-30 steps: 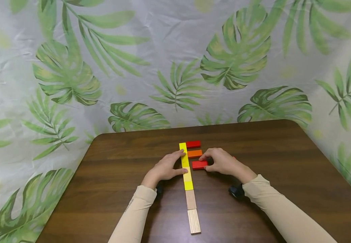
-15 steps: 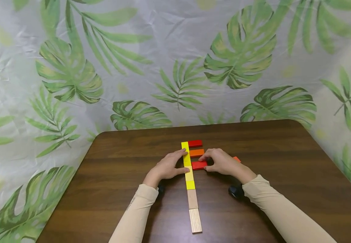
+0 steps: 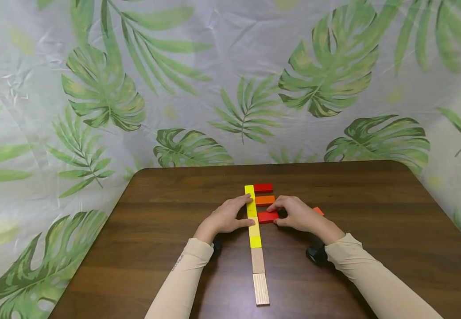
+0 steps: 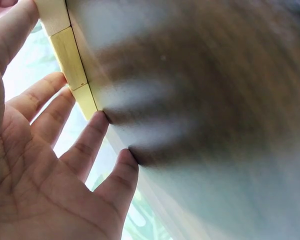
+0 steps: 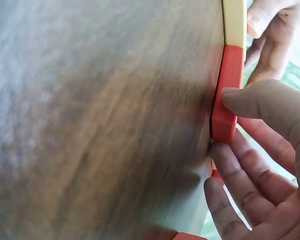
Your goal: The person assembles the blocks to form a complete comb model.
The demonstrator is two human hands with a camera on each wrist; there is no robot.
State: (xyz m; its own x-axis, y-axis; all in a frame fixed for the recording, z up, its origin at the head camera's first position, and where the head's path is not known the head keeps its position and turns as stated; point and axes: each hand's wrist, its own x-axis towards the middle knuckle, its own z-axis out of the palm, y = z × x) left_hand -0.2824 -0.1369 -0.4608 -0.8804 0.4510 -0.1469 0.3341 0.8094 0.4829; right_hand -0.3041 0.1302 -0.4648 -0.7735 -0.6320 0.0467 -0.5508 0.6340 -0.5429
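A straight row of blocks runs toward me down the table, with yellow blocks [image 3: 251,209] at its far end and a pale block [image 3: 254,228] after them. My left hand [image 3: 226,216] is at the row's left side, fingers extended, fingertips touching the yellow blocks and thumb on the pale one. In the left wrist view, those fingers [image 4: 85,147] are spread. Between thumb and fingers, my right hand [image 3: 299,215] pinches a red block [image 3: 267,217]. The right wrist view shows the red block [image 5: 229,90] lying flat, its end meeting a pale block [image 5: 235,22].
Beyond the pinched block, an orange block [image 3: 265,200] and another red block [image 3: 263,188] stick out rightward from the row. Nearer me the row continues with a small yellow block [image 3: 256,242], a plain wooden block [image 3: 257,260] and a striped one [image 3: 261,289]. Behind my right hand lies an orange-red block [image 3: 318,211].
My right hand has slid the red block slightly left, closing the narrow gap to the row. The left hand keeps its place on the row. The head view has shifted a little.
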